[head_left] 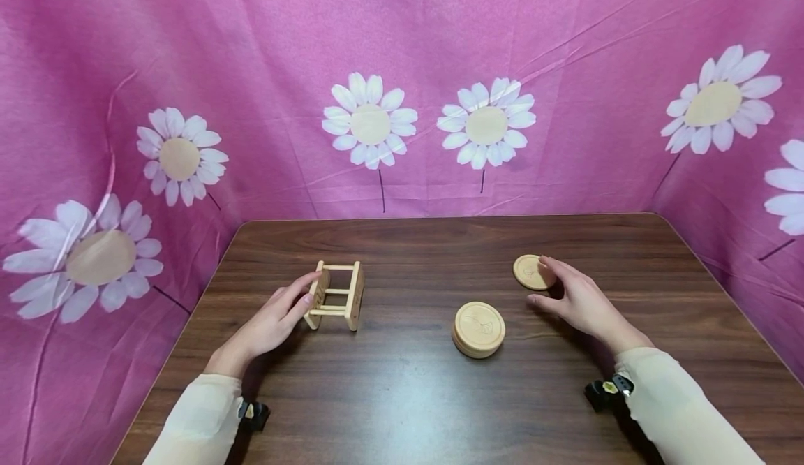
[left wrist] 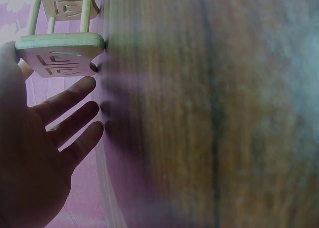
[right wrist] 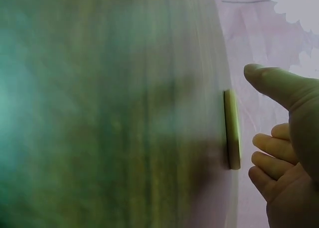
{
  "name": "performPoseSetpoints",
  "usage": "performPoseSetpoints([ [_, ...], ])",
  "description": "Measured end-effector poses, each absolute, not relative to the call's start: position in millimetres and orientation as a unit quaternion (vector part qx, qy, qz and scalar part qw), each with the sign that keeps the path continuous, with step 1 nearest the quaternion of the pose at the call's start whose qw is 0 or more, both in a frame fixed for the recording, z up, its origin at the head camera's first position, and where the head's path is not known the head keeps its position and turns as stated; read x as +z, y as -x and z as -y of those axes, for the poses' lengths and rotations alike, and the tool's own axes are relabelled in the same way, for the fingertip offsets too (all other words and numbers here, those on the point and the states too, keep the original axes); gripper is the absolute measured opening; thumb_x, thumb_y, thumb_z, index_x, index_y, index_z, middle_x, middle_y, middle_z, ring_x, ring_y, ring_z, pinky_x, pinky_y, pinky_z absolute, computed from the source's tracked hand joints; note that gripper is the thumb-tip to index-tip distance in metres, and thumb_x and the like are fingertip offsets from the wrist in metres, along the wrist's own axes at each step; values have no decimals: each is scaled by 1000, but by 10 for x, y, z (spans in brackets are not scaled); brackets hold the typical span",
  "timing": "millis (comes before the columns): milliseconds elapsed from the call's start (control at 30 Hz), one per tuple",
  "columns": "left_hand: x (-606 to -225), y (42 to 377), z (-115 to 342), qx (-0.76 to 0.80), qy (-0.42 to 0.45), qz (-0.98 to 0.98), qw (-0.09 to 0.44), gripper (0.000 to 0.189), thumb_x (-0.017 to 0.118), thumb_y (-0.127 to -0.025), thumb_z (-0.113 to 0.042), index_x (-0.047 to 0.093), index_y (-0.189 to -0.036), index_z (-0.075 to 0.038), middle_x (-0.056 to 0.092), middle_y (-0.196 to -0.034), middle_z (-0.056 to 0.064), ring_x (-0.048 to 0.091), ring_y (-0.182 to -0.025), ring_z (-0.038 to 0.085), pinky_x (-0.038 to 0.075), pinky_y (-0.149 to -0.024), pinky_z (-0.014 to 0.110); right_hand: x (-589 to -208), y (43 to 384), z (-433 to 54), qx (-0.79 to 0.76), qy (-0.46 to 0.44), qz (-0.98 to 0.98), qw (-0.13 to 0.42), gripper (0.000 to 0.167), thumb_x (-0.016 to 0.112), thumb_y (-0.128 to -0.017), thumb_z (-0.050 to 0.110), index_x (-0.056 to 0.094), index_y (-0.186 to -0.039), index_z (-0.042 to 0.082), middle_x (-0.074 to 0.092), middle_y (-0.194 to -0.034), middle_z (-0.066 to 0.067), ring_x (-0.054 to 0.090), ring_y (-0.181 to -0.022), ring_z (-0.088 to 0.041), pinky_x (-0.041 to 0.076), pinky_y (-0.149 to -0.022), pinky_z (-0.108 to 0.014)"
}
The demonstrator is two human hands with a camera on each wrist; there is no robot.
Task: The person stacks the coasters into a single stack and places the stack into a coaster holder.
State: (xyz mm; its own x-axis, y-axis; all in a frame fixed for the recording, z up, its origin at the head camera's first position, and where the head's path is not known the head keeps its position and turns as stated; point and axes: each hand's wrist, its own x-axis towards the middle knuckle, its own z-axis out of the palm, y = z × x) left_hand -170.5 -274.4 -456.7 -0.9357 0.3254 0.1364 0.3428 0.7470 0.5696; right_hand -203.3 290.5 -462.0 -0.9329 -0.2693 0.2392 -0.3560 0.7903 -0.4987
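Observation:
On the left of the table, in the head view, my left hand (head_left: 266, 325) rests against the near side of a small wooden rack (head_left: 337, 289) with two end panels and crossbars. Its thumb and index finger touch the left panel; the other fingers (left wrist: 75, 116) stay spread below it in the left wrist view. My right hand (head_left: 584, 304) is at a round wooden coaster (head_left: 532, 271), index fingertip by its right edge, thumb apart from it. Whether that fingertip touches is unclear. A short stack of similar coasters (head_left: 479, 325) stands nearer, between the hands.
The dark wooden table (head_left: 402, 409) has its back edge against a pink curtain (head_left: 427, 32) printed with white daisies. More of that cloth hangs at both sides. Black straps with small devices (head_left: 606, 392) sit at the wrists.

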Motion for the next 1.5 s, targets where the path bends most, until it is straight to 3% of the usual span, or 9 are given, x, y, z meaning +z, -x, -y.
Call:
performPoseSetpoints([
  [233,-4570,1703,2742,-309,178,934,14,47,47,-117,-25,46,-163,-19,69,-144,16,60,-129,37,48,-108,64,-4626,2115,-2934,270,-168,944,87,83,91,-87,21,50,-149,-17,56,-145,-43,53,-136,-60,43,-112,-71],
  [800,-4563,1698,2733,-307,179,935,15,47,47,-117,-25,46,-163,-18,69,-145,16,60,-129,38,48,-107,64,-4642,2311,-3003,247,-144,958,12,91,88,-92,31,42,-152,-19,49,-151,-46,49,-140,-62,40,-115,-71],
  [1500,-4554,1698,2732,-307,175,935,12,47,47,-117,-25,45,-163,-18,67,-147,17,59,-131,39,47,-109,65,-4669,2323,-3017,249,-136,959,25,84,86,-93,30,47,-151,-17,52,-150,-43,50,-140,-60,41,-116,-69],
])
